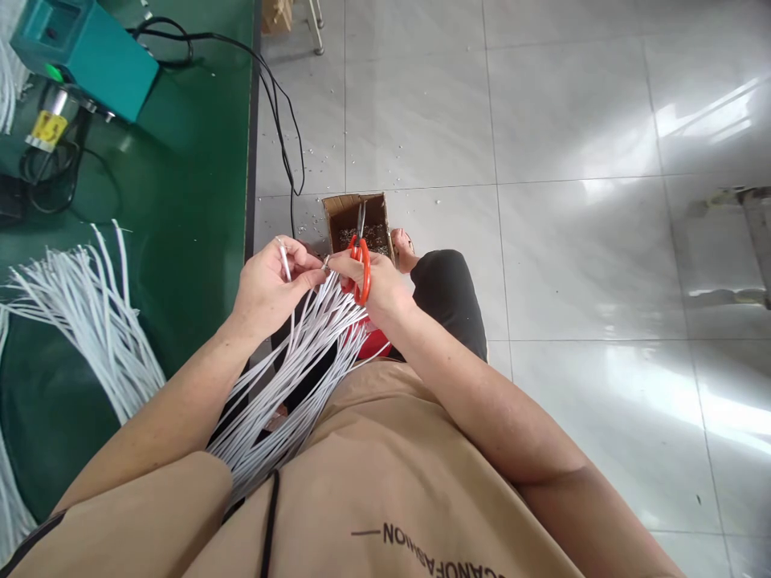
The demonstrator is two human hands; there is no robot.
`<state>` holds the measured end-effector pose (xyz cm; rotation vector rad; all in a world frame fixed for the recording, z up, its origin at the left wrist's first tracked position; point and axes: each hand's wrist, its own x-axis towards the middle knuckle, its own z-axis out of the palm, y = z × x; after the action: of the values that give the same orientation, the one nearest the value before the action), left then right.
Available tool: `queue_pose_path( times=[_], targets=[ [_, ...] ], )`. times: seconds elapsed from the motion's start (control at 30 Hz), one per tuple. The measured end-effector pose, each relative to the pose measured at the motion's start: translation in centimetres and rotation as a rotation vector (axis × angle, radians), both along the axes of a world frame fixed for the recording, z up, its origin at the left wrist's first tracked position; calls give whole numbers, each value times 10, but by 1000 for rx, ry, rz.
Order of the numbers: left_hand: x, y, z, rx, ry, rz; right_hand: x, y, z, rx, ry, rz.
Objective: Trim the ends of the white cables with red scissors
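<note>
My left hand (pixel 268 281) is closed on a thin white cable (pixel 285 263), its short end sticking up between the fingers. Red-handled scissors (pixel 365 273) sit in my right hand (pixel 385 291), blades pointing away from me. The thumb and forefinger of that hand also pinch at the wire near my left fingertips. What exactly lies between the two sets of fingertips is too small to make out. Below both hands, a bundle of white cables (pixel 271 409) runs across my lap toward the lower left.
An open cardboard box (pixel 337 213) with small scraps inside stands on the floor just past my hands. To the left, a green table (pixel 198 160) carries another bundle of white cables (pixel 102 321) and a teal machine (pixel 90 60). Black cords (pixel 277 96) hang over its edge.
</note>
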<state>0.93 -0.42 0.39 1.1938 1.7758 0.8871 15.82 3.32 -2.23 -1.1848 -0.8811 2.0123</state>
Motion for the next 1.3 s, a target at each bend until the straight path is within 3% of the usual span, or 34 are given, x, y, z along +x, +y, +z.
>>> queue_pose_path(
  times=[0.1,0.27,0.33,0.47,0.67,0.73,0.9,0.97,1.13,1.3],
  targets=[
    [-2,-1,-5,19,-85,-3,-8,-6,-2,-23,41,-49],
    [3,-7,-3,193,217,-18,-19,-14,-7,-71,-71,-113],
    [5,-7,0,129,107,-81,-20,-15,-14,-123,-73,-148],
    [3,0,3,-37,-366,-99,-15,-12,-21,-152,-63,-174],
    [-7,6,-4,-152,-568,20,-1,-7,-8,132,-156,-37],
    [-8,6,-5,-171,-590,33,4,-7,-9,313,-324,53],
    [-9,6,-6,-178,-650,34,16,-7,-20,937,-911,261],
    [-10,6,-6,-173,-660,35,19,-6,-23,1053,-1008,320],
    [-12,5,-7,-188,-654,11,22,-3,-26,1069,-1041,350],
    [-10,4,-2,-206,-575,-14,17,2,-15,832,-838,111]
  ],
)
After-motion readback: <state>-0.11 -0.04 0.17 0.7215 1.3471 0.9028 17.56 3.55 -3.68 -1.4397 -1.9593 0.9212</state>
